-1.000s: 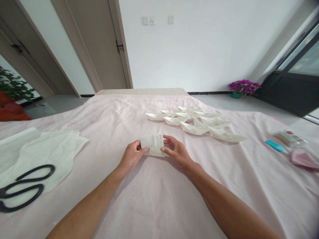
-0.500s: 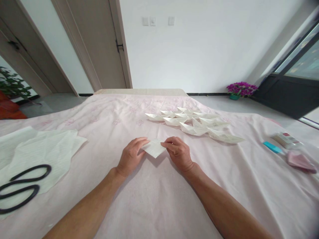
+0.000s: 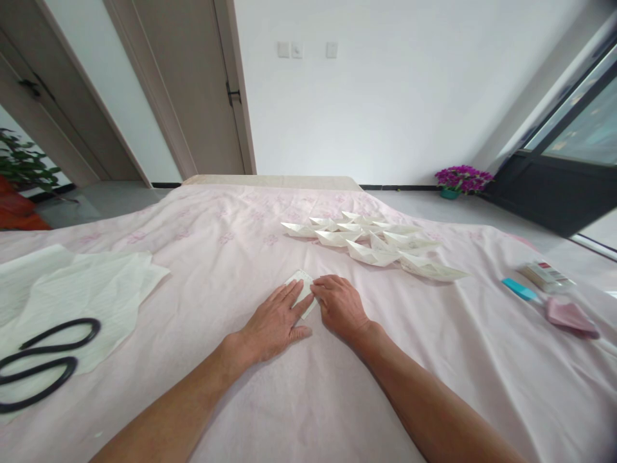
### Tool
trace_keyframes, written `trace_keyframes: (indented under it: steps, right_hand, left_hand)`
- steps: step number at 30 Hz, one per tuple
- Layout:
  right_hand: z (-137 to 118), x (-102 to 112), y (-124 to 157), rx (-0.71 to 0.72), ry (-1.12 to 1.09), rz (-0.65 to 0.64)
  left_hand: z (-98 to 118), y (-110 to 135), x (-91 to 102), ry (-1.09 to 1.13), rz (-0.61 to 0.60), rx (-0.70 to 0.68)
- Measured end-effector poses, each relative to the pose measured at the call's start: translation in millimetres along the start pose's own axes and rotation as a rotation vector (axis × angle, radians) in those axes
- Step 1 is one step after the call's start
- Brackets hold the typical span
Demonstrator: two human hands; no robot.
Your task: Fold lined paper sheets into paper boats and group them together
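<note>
A bed (image 3: 202,257) under a pink sheet carries everything. Far left of the folded paper (image 3: 303,283) lie loose white sheets (image 3: 81,289), with black scissors (image 3: 38,370) resting on their near edge. Beyond the folded paper and to its right sits a cluster of paper boats (image 3: 371,241). The left hand (image 3: 274,321) lies flat with its fingers stretched out over the folded paper. The right hand (image 3: 340,305) is curled, fingertips at the paper's right edge; I cannot tell whether it is pinching the paper.
</note>
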State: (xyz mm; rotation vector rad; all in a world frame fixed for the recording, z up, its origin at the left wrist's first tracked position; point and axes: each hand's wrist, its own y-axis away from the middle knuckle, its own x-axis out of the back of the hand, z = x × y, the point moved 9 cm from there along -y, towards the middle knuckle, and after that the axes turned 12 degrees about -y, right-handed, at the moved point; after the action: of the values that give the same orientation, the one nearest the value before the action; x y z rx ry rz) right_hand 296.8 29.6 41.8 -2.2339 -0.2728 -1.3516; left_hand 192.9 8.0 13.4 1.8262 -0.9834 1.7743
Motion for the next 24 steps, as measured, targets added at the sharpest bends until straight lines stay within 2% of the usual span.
trace_keyframes:
  steps: [4, 9, 16, 18, 21, 24]
  right_hand:
    - [0.1, -5.2, 2.4, -0.04, 0.037, -0.05]
    - [-1.9, -8.6, 13.3, 0.005, 0.114, -0.131]
    - [8.4, 3.1, 26.3, 0.014, 0.228, -0.206]
    - [8.3, 5.3, 24.1, 0.016, 0.243, -0.21]
    - [7.7, 2.7, 19.8, 0.015, 0.233, -0.198]
    - [10.9, -1.5, 19.5, -0.006, 0.183, -0.141]
  left_hand:
    - [3.6, 1.3, 0.6, -0.022, -0.011, -0.023]
    - [7.7, 5.8, -0.6, -0.04, -0.023, -0.045]
    - [7.5, 9.7, -2.6, -0.079, 0.014, -0.038]
    - [7.8, 9.6, -1.5, -0.108, 0.003, -0.003]
    - [5.2, 9.3, 3.0, -0.163, 0.0, 0.122]
    - [2.0, 8.7, 5.6, -0.196, 0.016, 0.231]
